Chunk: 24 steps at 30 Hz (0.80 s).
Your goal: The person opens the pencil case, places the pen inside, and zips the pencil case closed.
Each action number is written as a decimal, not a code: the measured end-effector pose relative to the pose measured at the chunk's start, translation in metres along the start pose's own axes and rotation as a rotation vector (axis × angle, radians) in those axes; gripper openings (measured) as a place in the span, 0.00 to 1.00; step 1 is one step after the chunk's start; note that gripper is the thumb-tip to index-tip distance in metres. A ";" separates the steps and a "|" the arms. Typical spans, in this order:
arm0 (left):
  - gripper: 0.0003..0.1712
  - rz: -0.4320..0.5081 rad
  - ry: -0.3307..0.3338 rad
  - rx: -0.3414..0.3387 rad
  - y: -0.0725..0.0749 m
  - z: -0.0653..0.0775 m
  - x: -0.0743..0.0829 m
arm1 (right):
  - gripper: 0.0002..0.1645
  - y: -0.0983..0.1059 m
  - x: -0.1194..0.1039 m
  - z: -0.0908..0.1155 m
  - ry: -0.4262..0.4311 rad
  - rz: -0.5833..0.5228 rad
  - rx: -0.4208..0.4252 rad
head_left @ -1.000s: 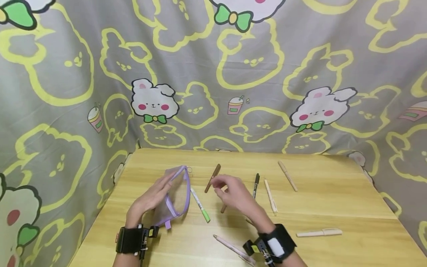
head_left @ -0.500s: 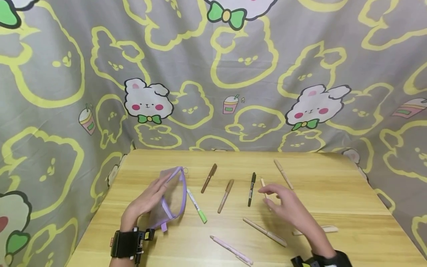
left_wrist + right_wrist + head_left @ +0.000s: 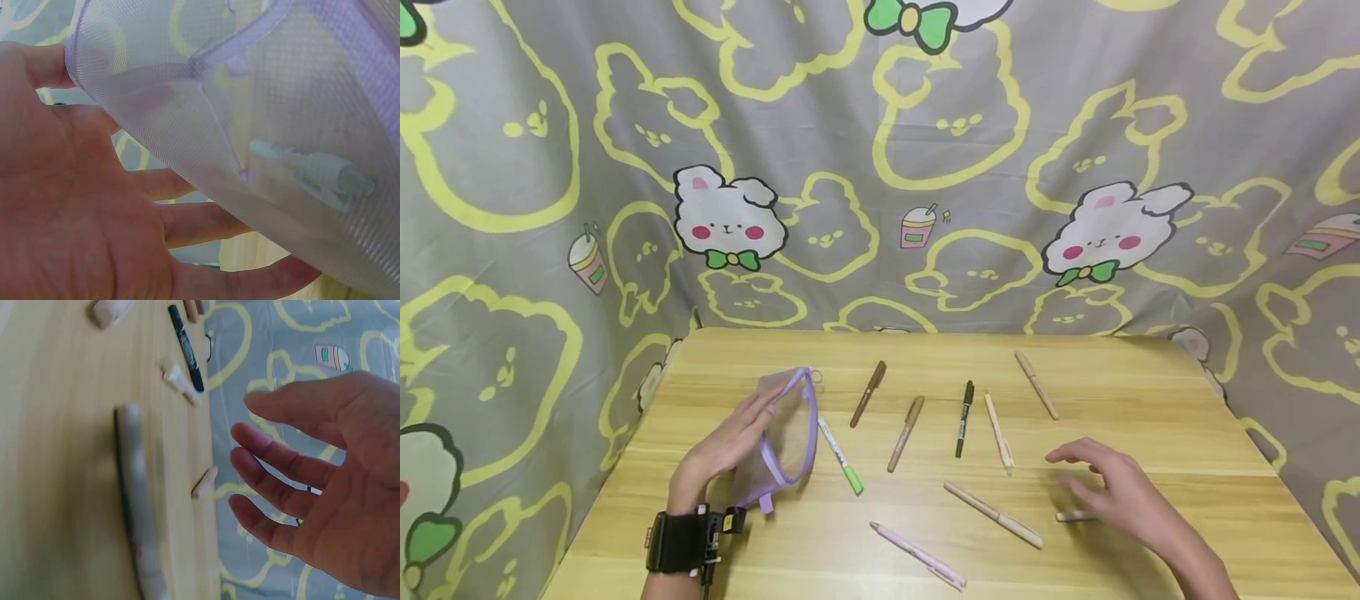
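My left hand rests its extended fingers against the outer side of a purple-trimmed mesh pencil pouch, whose mouth gapes to the right in the head view. Close up in the left wrist view, a pale pen shows through the mesh. Over the right part of the table, my right hand hovers with spread, slightly bent fingers and nothing between them. Below it lies a beige pen, partly hidden by the hand; the right wrist view shows this pen apart from the fingers.
Loose on the wooden table lie a green-capped marker, a brown pen, a tan pen, a black marker, a cream pen, a pink pen and beige pens. A patterned curtain hangs behind.
My right hand has travelled rightward from the brown and tan pens, past the cream pen, to above the beige pen. The left hand stays at the pouch; the view has shifted slightly.
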<state>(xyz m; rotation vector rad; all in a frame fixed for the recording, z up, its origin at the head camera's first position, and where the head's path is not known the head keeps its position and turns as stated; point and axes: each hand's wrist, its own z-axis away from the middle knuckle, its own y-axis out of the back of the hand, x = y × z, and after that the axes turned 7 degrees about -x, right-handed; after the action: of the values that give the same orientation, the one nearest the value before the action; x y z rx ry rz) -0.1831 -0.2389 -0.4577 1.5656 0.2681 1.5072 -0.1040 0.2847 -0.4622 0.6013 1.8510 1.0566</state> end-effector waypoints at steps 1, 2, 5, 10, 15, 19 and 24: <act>0.31 -0.004 -0.004 0.003 0.000 0.000 0.000 | 0.27 0.001 0.003 0.003 -0.001 -0.006 -0.014; 0.31 -0.006 -0.008 0.004 0.000 0.000 0.001 | 0.28 0.001 0.006 0.006 -0.003 -0.013 -0.029; 0.31 -0.013 -0.011 0.008 0.000 0.000 0.002 | 0.29 0.002 0.015 0.015 0.000 -0.021 -0.059; 0.32 -0.013 0.019 0.000 -0.001 0.001 0.003 | 0.30 0.002 0.027 0.030 0.031 -0.018 -0.096; 0.32 -0.020 0.025 0.007 -0.001 0.002 0.004 | 0.29 0.004 0.035 0.038 0.016 -0.055 -0.160; 0.32 -0.018 0.020 0.004 -0.001 0.001 0.004 | 0.27 0.005 0.041 0.043 -0.023 -0.028 -0.188; 0.32 -0.017 0.030 0.001 -0.001 0.001 0.005 | 0.26 0.004 0.047 0.046 -0.050 -0.037 -0.216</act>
<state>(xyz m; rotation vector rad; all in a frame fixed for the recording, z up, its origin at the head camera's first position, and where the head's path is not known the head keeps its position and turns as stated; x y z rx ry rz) -0.1808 -0.2350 -0.4553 1.5386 0.2992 1.5184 -0.0862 0.3407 -0.4911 0.4606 1.6720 1.1875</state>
